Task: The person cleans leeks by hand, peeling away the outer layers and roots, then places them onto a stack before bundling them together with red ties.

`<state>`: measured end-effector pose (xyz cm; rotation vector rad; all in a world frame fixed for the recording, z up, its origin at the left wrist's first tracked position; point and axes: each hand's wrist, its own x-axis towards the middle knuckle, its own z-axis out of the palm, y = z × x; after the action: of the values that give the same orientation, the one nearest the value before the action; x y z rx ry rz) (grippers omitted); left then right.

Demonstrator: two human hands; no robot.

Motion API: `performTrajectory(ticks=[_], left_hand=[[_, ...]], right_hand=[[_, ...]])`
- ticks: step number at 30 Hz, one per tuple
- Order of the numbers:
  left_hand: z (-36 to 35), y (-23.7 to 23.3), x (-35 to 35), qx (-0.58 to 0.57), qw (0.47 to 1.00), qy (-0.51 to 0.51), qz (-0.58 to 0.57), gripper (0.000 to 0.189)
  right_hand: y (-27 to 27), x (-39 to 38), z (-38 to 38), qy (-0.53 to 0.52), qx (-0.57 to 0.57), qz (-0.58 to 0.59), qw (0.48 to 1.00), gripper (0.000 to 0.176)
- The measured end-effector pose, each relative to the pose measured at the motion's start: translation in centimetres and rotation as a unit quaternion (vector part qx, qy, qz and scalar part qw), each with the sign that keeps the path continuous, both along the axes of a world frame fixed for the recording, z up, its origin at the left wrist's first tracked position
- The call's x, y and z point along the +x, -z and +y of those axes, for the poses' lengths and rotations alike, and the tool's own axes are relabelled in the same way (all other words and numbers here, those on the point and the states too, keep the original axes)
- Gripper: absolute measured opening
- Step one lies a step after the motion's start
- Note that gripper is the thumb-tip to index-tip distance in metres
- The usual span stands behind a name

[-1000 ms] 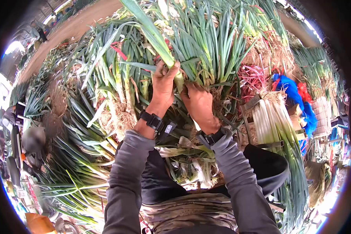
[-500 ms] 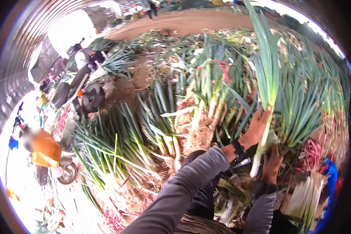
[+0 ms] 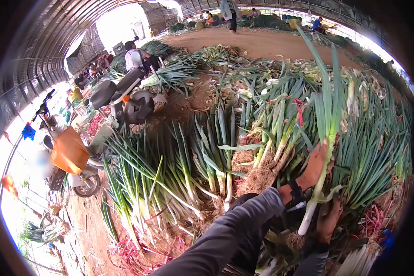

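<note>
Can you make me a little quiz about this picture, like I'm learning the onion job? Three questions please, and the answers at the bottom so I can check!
1. Pick one. What do the fingers of the left hand hold?
A) a broom
B) a long green onion
C) a water bottle

2. True or false? In the picture, the held onion's white end is lower than its green leaves.

3. Fill in the blank. The cover on the front of the parked scooter at the far left is coloured ______.

Key: 1. B; 2. True; 3. orange
</note>
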<state>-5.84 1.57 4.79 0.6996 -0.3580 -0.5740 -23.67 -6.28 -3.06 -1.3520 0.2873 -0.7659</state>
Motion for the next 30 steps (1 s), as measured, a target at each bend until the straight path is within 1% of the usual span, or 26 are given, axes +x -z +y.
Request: performTrajectory(ticks=[1, 2, 3, 5, 6, 8, 9, 10, 12, 13, 14, 15, 16, 17, 19, 20, 21, 22, 23, 24, 25, 26, 27, 29, 30], left_hand=[[0.3, 0.0, 0.7, -0.007, 1.0, 0.004, 0.007, 0.046], [0.5, 0.1, 1.3, -0.014, 1.0, 0.013, 0.016, 0.047], [0.5, 0.1, 1.7, -0.023, 0.999, 0.022, 0.023, 0.048], [0.7, 0.0, 2.4, -0.034, 0.999, 0.03, 0.004, 0.05], [0.9, -0.2, 2.7, -0.039, 0.999, 0.036, 0.0, 0.05], [1.1, -0.4, 3.6, -0.061, 0.997, 0.042, 0.0, 0.051], [1.1, -0.4, 4.2, -0.052, 0.998, 0.02, 0.008, 0.051], [1.4, -0.5, 4.7, -0.042, 0.999, -0.001, 0.017, 0.051], [2.2, -0.8, 5.4, -0.016, 0.998, -0.035, 0.046, 0.051], [2.0, 0.1, 6.5, -0.024, 0.998, -0.055, 0.027, 0.051], [2.2, 0.3, 6.7, -0.021, 0.998, -0.058, 0.022, 0.051], [2.4, 0.7, 6.8, -0.017, 0.998, -0.062, 0.019, 0.051], [2.4, 0.7, 6.1, 0.017, 0.995, -0.093, -0.026, 0.051], [2.2, 1.6, 6.2, 0.035, 0.995, -0.084, -0.049, 0.052], [2.3, 2.0, 6.3, 0.148, 0.984, -0.081, -0.054, 0.051], [1.8, 3.3, 7.8, 0.094, 0.993, -0.066, -0.011, 0.05], [1.1, 5.2, 8.9, 0.046, 0.997, -0.042, 0.05, 0.049], [1.7, 4.9, 8.3, 0.023, 0.998, -0.039, 0.043, 0.048], [1.6, 4.8, 7.6, 0.017, 0.997, -0.059, 0.045, 0.05], [2.1, 4.1, 6.7, 0.092, 0.992, -0.085, -0.013, 0.053], [1.7, 3.6, 6.5, 0.092, 0.989, -0.112, 0.001, 0.051], [1.7, 3.5, 6.2, 0.104, 0.988, -0.11, -0.024, 0.051], [1.8, 3.4, 5.9, 0.116, 0.985, -0.113, -0.057, 0.052], [1.2, 3.0, 5.4, 0.087, 0.983, -0.139, -0.078, 0.051], [1.3, 2.9, 5.6, 0.096, 0.984, -0.126, -0.082, 0.05]], right_hand=[[-0.4, -1.0, 0.5, -0.001, -0.24, 0.059, 0.969, 0.02], [-1.0, -2.0, 1.2, 0.039, -0.459, 0.079, 0.884, 0.031], [-0.5, -2.6, 1.3, 0.057, -0.464, 0.072, 0.881, 0.037], [1.9, -4.6, 1.9, 0.09, -0.476, 0.054, 0.873, 0.048], [3.9, -6.2, 1.0, 0.083, -0.482, 0.091, 0.867, 0.06], [3.7, -8.8, 2.2, 0.08, -0.501, 0.171, 0.844, 0.064], [3.7, -10.1, 2.8, 0.077, -0.509, 0.211, 0.831, 0.066], [4.9, -11.6, 2.4, 0.062, -0.501, 0.247, 0.827, 0.066], [9.4, -15.2, 1.5, 0.055, -0.506, 0.306, 0.804, 0.058], [9.7, -14.7, 1.2, -0.012, -0.364, 0.325, 0.873, 0.051], [10.0, -14.1, 1.0, -0.053, -0.19, 0.335, 0.921, 0.044], [10.4, -13.5, 0.7, -0.061, -0.031, 0.346, 0.936, 0.038], [10.3, -12.5, 2.6, -0.068, -0.125, 0.313, 0.939, 0.034], [9.4, -11.6, 4.3, -0.076, -0.219, 0.278, 0.932, 0.031], [5.8, -9.9, 6.3, -0.091, -0.298, 0.421, 0.852, 0.031], [5.6, -9.2, 6.3, -0.091, -0.289, 0.419, 0.856, 0.031], [7.2, -9.6, 6.4, -0.089, -0.272, 0.433, 0.855, 0.031], [12.1, -10.7, 5.8, -0.087, -0.329, 0.338, 0.877, 0.034], [12.9, -11.6, 5.6, -0.093, -0.368, 0.242, 0.893, 0.034], [14.5, -11.8, 6.0, -0.074, -0.356, 0.307, 0.88, 0.033], [15.2, -11.6, 5.9, -0.049, -0.409, 0.324, 0.851, 0.031], [13.8, -11.4, 6.2, -0.075, -0.375, 0.363, 0.849, 0.031], [13.5, -12.1, 7.0, -0.08, -0.354, 0.394, 0.845, 0.032], [12.8, -11.3, 7.1, -0.083, -0.329, 0.426, 0.838, 0.036], [12.4, -11.6, 7.4, -0.068, -0.326, 0.429, 0.84, 0.031]])
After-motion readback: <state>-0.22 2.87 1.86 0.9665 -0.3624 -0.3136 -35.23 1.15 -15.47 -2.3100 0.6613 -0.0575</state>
